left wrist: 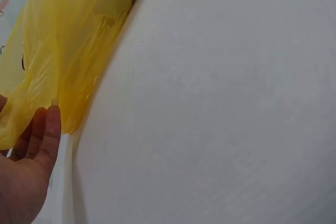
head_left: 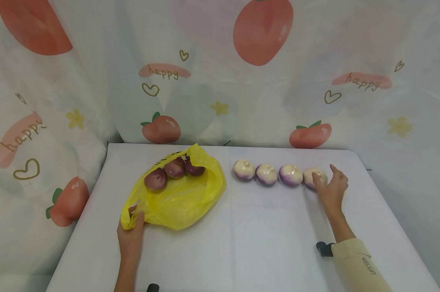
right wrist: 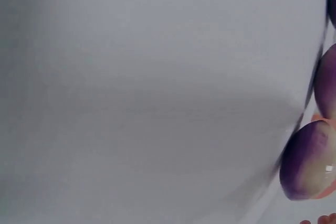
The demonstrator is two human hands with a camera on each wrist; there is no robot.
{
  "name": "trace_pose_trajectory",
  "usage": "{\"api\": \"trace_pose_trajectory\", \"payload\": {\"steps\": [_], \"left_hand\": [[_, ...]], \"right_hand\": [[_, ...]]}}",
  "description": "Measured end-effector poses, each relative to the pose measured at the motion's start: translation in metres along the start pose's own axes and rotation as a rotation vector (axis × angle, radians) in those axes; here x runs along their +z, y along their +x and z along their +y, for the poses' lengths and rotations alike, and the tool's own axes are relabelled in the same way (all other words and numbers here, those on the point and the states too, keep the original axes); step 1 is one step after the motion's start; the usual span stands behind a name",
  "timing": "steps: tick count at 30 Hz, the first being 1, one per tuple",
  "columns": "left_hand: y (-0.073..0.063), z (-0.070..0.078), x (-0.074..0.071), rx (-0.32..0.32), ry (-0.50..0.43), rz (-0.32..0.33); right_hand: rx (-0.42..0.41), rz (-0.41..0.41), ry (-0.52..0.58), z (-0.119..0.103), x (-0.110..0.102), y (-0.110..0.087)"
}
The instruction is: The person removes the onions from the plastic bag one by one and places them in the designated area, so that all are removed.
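My left hand (head_left: 130, 239) grips the lower left edge of a yellow plastic bag (head_left: 183, 207), its mouth spread toward me. Inside the bag lie dark reddish-purple round vegetables (head_left: 156, 180), three of them showing. In the left wrist view, the fingers (left wrist: 51, 135) are bent against the thin film. To the right, several white-and-purple turnips (head_left: 266, 174) form a row. Over the rightmost turnip (head_left: 309, 178) is my right hand (head_left: 332, 190), thumb overlapping it and the other fingers spread off to its right. The right wrist view shows a turnip (right wrist: 307, 163) with fingertips apart below it.
A white table (head_left: 234, 251) carries everything. Behind and to the left hangs a pale curtain (head_left: 220, 85) printed with fruit and hearts. A dark device (head_left: 325, 249) sits at the right wrist by the beige sleeve (head_left: 359, 263).
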State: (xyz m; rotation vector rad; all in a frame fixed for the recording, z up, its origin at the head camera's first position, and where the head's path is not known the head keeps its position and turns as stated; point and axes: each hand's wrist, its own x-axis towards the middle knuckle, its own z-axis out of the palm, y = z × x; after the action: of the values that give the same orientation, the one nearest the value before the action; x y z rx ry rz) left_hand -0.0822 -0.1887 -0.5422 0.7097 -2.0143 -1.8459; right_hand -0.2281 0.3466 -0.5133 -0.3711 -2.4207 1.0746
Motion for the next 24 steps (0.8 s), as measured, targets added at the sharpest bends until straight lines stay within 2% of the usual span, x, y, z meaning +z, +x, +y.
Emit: {"api": "trace_pose_trajectory", "payload": {"steps": [6,10,18,24], "left_hand": [[-0.001,0.002,0.002,-0.085,0.075,-0.029],[-0.002,0.003,0.003,-0.097,0.089,-0.058],[-0.002,-0.002,0.002,-0.062,0.134,-0.094],[-0.002,-0.007,0.0,-0.04,0.149,-0.124]], "right_hand": [[-0.133,0.086,0.11,-0.018,0.004,-0.002],[-0.218,0.103,0.168,-0.032,0.007,-0.005],[-0.265,0.031,0.281,-0.064,0.015,-0.011],[-0.252,-0.085,0.385,-0.106,0.013,-0.027]]}}
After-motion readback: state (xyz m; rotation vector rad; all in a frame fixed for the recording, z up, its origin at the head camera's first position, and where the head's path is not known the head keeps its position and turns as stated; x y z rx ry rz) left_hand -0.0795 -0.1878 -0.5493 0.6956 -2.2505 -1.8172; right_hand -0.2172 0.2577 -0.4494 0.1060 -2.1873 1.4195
